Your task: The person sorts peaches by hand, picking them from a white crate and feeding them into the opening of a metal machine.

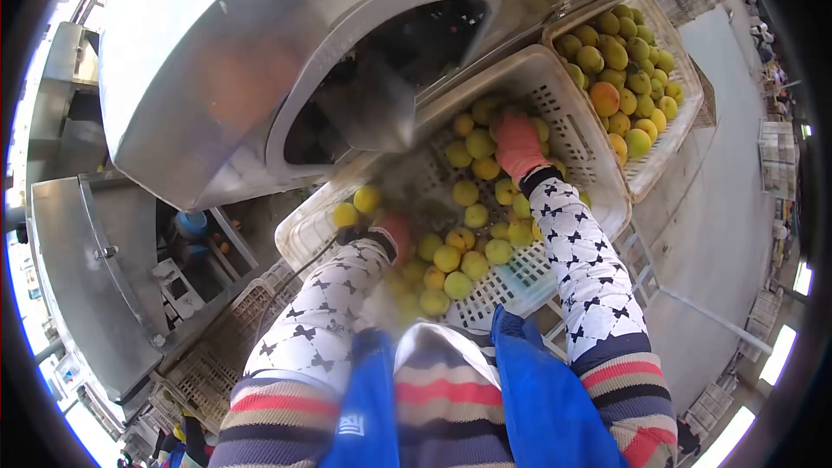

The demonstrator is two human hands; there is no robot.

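Note:
Both my hands wear reddish-pink gloves inside a white perforated plastic crate [572,186]. My right hand [518,146] reaches down among round yellow-green fruit [479,144] on the crate's right side. Its fingers point away from me and are mostly hidden, so a grip does not show. My left hand [396,237] is at the crate's left part, close to more of the fruit [446,257]. It is smeared, and its fingers cannot be made out. Two fruits [367,198] lie just beyond my left wrist.
A steel machine [208,78] with a dark grey-rimmed opening [347,95] stands over the crate's far side. Right of the crate, a second crate [685,121] is heaped with fruit [628,69]. Stacked crates [199,381] stand at lower left. A metal rail [715,319] crosses the floor at right.

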